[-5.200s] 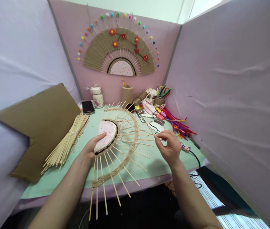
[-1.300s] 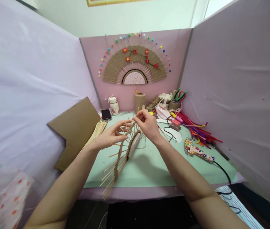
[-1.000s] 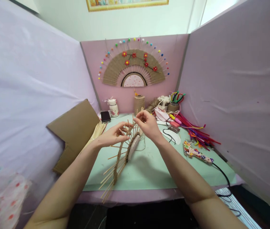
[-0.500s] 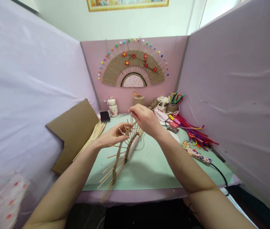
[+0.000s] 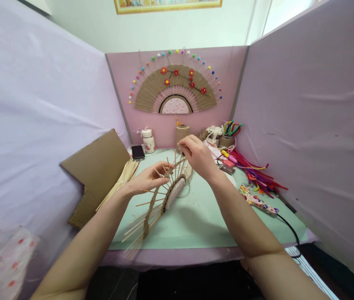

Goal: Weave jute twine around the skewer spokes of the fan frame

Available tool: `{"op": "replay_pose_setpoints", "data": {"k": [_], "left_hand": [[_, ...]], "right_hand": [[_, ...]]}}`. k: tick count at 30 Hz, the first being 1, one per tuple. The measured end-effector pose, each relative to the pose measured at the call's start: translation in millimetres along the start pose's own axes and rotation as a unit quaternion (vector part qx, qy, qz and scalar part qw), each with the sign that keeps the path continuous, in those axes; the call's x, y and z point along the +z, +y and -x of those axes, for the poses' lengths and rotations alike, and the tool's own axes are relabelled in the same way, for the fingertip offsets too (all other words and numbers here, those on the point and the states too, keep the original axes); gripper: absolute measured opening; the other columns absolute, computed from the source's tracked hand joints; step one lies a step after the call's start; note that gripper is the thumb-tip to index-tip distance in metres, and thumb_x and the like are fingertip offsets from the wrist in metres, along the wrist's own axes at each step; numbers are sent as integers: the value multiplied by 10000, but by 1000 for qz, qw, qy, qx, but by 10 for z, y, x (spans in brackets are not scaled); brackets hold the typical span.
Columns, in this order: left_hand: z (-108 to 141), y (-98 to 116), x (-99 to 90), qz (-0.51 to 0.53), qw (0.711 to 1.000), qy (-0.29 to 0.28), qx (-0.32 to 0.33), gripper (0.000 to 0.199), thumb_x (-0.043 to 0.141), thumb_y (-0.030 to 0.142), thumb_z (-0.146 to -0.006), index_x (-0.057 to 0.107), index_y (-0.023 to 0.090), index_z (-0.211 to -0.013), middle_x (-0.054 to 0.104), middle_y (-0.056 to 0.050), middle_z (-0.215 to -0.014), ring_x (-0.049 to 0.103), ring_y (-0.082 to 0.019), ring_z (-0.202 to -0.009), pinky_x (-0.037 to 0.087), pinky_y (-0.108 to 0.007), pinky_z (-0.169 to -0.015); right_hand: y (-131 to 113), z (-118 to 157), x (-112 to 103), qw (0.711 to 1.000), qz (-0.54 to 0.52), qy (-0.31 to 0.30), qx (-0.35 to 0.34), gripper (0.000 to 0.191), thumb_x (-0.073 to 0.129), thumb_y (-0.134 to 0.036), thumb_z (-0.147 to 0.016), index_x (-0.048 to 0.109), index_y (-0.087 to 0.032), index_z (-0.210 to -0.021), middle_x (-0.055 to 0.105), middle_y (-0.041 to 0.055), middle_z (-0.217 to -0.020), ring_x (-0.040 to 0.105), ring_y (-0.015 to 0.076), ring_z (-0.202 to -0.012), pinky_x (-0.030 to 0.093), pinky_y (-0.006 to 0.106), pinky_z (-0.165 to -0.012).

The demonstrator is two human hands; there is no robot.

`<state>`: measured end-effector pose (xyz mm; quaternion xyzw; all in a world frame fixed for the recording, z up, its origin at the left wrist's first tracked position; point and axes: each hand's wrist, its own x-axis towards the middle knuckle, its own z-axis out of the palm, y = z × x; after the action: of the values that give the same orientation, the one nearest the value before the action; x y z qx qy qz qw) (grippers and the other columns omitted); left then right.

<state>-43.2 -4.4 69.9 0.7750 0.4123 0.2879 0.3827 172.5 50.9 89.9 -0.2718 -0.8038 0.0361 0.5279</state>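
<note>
Gripping stick fan (image 5: 174,194) by twine band (image 5: 150,208) with left hand (image 5: 148,178), probably handling light, brittle, best being held there; pinching right hand (image 5: 198,155) together without showing on what.

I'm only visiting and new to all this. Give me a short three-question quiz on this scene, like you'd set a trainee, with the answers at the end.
1. True or false: the fan hung on the pink panel has red flowers on it.
2. What lies just left of the white bottle in the picture? A) red pipe cleaners; B) a dark, phone-like slab; C) a glue gun.
3. Which hand is nearer the tied bundle of loose sticks?

Key: 1. True. 2. B. 3. The left hand, whose fingers are at the stick frame.
</note>
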Motion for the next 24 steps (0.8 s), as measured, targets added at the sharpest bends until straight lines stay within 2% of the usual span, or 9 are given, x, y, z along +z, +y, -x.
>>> {"op": "replay_pose_setpoints", "data": {"k": [3,8,12,14,18,20,22,24], "left_hand": [[-4,-5,18,35,999,6,6,418,637,420,-807,539,233,-1168,565,-22,-940,519,-159,-841,423,-280,-756],[-38,-39,39,62,998,10,1,374,596,410,-841,547,239,-1169,584,-22,-931,513,-159,-847,408,-298,-785],[-72,-127,2,101,995,-3,3,505,623,362,-824,465,284,-1298,604,-37,-1051,537,-185,-974,408,-333,-865],[-89,-180,-46,134,991,-26,6,619,665,320,-782,427,300,-1353,589,-59,-1168,538,-209,-1054,402,-362,-909],[-166,-283,-172,238,964,-116,14,781,725,262,-643,447,264,-1373,534,-118,-1342,508,-278,-1189,369,-418,-968],[-248,-333,-228,298,945,-135,7,769,709,292,-618,480,221,-1348,583,-139,-1290,519,-296,-1190,366,-417,-963],[-362,-373,-267,333,934,-131,-22,720,642,418,-684,481,182,-1345,665,-148,-1138,581,-291,-1091,393,-404,-903],[-494,-384,-288,307,943,-113,-54,696,532,524,-784,447,166,-1376,712,-120,-924,635,-258,-904,417,-376,-803]], "right_hand": [[81,201,-6,999,-23,17,25,69,563,-224,-866,631,-221,-867,606,48,-848,545,192,-806,408,310,-766],[320,408,101,991,-94,-17,98,124,667,-319,-809,655,-222,-731,616,7,-713,525,168,-692,385,300,-685],[405,471,195,974,-176,5,143,149,728,-360,-739,684,-223,-779,606,-13,-691,493,149,-656,375,276,-639],[412,479,228,967,-197,16,161,164,729,-365,-734,679,-214,-769,593,-19,-671,485,138,-633,372,267,-623],[412,473,294,961,-198,36,188,188,684,-381,-771,646,-198,-753,597,-13,-673,482,128,-613,376,262,-610],[409,469,330,961,-185,40,201,204,676,-394,-774,635,-195,-756,591,-14,-666,475,126,-607,376,259,-603],[398,463,366,961,-174,35,212,223,681,-411,-765,632,-193,-763,583,-18,-654,471,125,-599,377,255,-596],[380,454,399,963,-161,22,217,224,679,-411,-763,636,-191,-764,581,-18,-645,473,123,-595,375,252,-594]]}}
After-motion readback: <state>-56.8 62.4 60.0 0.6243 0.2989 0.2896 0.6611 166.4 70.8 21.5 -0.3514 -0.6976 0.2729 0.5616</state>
